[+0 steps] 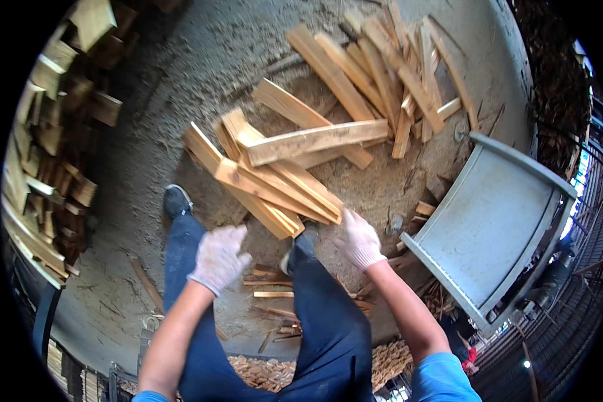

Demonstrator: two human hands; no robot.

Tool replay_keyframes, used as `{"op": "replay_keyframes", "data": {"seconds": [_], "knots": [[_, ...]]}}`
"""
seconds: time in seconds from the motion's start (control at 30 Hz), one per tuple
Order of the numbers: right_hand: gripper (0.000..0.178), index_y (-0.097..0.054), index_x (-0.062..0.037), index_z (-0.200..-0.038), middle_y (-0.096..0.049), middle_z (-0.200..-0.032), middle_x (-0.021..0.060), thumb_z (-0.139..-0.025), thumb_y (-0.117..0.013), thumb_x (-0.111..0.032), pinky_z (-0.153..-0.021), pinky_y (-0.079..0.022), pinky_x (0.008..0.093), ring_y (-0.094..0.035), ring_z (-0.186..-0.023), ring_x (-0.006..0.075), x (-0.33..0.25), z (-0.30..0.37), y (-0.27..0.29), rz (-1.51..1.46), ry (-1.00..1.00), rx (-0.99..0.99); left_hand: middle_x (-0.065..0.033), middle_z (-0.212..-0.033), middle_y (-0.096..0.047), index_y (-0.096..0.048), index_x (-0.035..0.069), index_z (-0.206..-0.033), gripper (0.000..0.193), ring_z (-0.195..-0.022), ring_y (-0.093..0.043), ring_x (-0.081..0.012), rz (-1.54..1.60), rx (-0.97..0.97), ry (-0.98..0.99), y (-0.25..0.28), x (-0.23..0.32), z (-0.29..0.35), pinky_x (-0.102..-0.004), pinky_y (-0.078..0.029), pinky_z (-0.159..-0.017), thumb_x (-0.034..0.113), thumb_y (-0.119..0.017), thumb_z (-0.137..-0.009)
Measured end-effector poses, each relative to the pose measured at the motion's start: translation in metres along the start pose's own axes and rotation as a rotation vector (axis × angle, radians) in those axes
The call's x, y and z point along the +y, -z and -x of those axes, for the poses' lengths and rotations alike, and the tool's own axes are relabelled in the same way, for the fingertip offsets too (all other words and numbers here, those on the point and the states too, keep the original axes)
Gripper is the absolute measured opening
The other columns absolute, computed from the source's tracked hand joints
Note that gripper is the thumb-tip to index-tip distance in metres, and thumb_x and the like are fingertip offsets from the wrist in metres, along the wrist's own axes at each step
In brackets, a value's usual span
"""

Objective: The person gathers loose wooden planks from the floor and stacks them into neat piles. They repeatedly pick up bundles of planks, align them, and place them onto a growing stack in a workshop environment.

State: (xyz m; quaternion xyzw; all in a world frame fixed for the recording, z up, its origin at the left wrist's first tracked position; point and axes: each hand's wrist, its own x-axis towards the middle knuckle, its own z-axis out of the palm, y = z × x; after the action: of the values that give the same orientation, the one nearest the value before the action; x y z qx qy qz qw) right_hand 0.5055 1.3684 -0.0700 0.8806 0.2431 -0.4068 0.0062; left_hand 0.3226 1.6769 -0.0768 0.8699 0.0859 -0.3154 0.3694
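My left hand [220, 259], in a pale work glove, hovers over my left leg with nothing in it, its thumb apart from its fingers. My right hand [359, 241], gloved alike, is at the near end of a stack of wooden boards [281, 187]. Its fingers are stretched out at the board ends, the thumb held apart; whether the fingertips touch the wood is unclear. Across the far part of the stack lies a curved board [318, 141]. Beyond it, a loose pile of wooden strips [382, 67] is spread on the floor.
A grey metal chute or tray [486, 221] stands at the right. Stacked wood offcuts [53, 141] rise along the left. Thin wood scraps [275, 294] lie between my feet, and wood chips [264, 372] are heaped behind. The concrete floor [208, 67] is dusty with debris.
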Motion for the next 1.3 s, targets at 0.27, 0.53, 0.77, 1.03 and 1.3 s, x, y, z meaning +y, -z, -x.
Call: {"op": "replay_keyframes", "data": {"seconds": [0.27,0.53,0.77,1.03,1.3], "knots": [[0.096,-0.036,0.0009,-0.153,-0.056,-0.142,0.0254,-0.078,-0.084,-0.036,-0.106,-0.049,0.0482,-0.057,-0.129,0.0404,0.069,-0.085,0.091,0.165,0.002,0.154,-0.0217,-0.140,-0.063,-0.053,-0.001,-0.146,0.070,-0.133,-0.058,-0.0320,0.999,-0.193,0.366,-0.030,0.073,0.000,-0.0387,-0.044,-0.113,0.038,-0.073,-0.091],[0.080,-0.045,-0.0032,-0.151,-0.061,-0.138,0.0261,-0.091,-0.066,-0.052,-0.109,-0.047,0.0471,-0.060,-0.127,0.0429,0.101,-0.327,0.071,0.049,-0.052,0.301,-0.0085,-0.136,-0.055,-0.043,0.003,-0.146,0.065,-0.128,-0.054,-0.0249,1.981,0.104,0.415,-0.141,0.107,-0.249,-0.0452,-0.044,-0.108,0.042,-0.068,-0.100],[0.077,-0.059,-0.0109,-0.144,-0.064,-0.137,0.0235,-0.092,-0.060,-0.068,-0.110,-0.048,0.0471,-0.061,-0.128,0.0386,0.071,-0.296,0.014,0.082,0.048,0.078,-0.0125,-0.125,-0.060,-0.056,0.011,-0.123,0.032,-0.116,-0.060,-0.0232,1.955,0.658,0.647,-0.149,0.093,-0.322,-0.0342,-0.050,-0.086,0.023,-0.071,-0.098],[0.077,-0.064,-0.0006,-0.130,-0.067,-0.127,0.0269,-0.098,-0.046,-0.069,-0.104,-0.051,0.0466,-0.064,-0.121,0.0409,0.065,-0.265,-0.012,-0.419,-0.032,-0.236,-0.0141,-0.134,-0.061,-0.049,0.008,-0.147,0.062,-0.123,-0.058,-0.0282,1.965,0.273,0.509,-0.132,0.075,-0.294,-0.0418,-0.050,-0.100,0.038,-0.071,-0.098],[0.052,-0.062,-0.0006,-0.123,-0.071,-0.104,0.0283,-0.096,-0.064,-0.044,-0.089,-0.055,0.0508,-0.069,-0.102,0.0439,-0.006,-0.134,-0.069,-0.369,0.086,-0.109,-0.0099,-0.138,-0.059,-0.053,0.005,-0.144,0.057,-0.122,-0.058,-0.0187,1.575,0.265,0.855,-0.129,0.050,-0.136,-0.0360,-0.047,-0.103,0.033,-0.071,-0.097]]}}
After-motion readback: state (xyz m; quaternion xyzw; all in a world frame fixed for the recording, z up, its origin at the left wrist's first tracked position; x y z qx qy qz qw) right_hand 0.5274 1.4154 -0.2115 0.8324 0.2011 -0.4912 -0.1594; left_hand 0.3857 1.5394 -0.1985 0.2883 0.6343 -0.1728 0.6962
